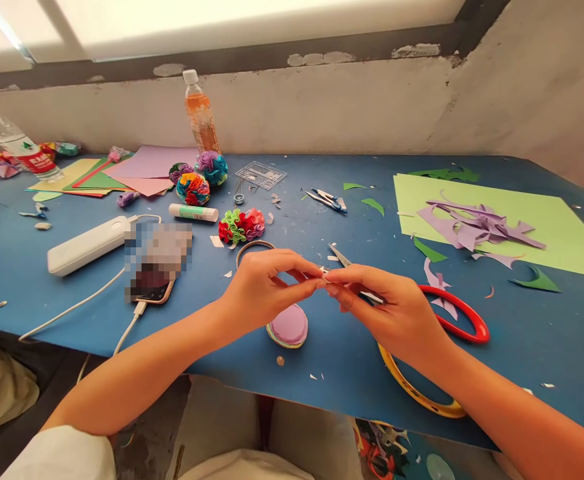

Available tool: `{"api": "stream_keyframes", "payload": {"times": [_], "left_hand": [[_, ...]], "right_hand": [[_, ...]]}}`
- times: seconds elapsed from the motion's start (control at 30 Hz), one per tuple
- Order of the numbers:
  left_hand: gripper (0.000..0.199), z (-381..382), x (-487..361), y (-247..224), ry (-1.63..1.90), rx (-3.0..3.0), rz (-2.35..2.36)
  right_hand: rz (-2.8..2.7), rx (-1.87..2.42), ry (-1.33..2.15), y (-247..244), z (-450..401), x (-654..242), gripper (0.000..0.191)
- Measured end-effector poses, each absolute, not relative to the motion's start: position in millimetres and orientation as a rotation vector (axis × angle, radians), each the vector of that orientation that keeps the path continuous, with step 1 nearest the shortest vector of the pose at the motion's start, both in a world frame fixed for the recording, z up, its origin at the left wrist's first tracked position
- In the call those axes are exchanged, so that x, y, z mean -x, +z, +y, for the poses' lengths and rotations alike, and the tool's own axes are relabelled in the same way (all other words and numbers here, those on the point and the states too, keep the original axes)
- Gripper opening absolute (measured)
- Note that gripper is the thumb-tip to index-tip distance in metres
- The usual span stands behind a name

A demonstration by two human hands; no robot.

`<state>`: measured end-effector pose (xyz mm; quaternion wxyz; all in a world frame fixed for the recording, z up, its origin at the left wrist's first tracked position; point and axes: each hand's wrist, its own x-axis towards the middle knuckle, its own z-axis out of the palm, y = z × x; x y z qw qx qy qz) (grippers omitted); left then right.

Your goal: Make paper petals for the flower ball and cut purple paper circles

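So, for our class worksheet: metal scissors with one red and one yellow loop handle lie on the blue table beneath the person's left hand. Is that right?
Not quite: the side is wrong. In the head view, the metal scissors do lie on the blue table, but beneath the person's right hand, not the left hand.

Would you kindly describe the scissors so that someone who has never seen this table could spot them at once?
Over the blue table, the left hand meets the right hand. The scissors are partly hidden behind the latter. Big mismatched handle loops, one red and one yellow, set them apart from the green paper scraps nearby.
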<state>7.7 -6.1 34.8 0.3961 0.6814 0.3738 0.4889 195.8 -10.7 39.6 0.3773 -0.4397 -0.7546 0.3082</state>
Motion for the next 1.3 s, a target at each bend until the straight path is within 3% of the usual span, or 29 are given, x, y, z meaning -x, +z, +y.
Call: {"api": "stream_keyframes", "payload": {"times": [0.27,0.8,1.3], "left_hand": [[0.005,-7.5,-8.2,35.9,1.246,-1.758,0.928],[0.002,-9.6,-8.4,39.6,1.129,-1.676,0.986],[0.021,0.3,1.6,44.6,0.807,-1.337,0.778]], "right_hand": [[-1.942,1.078,0.709,34.1,-11.7,-197.0,0.028],[-2.011,1.008,0.509,37.0,-13.1,-197.7,0.006],[-1.934,0.990,0.789,40.1,-5.2,-199.9,0.024]]}}
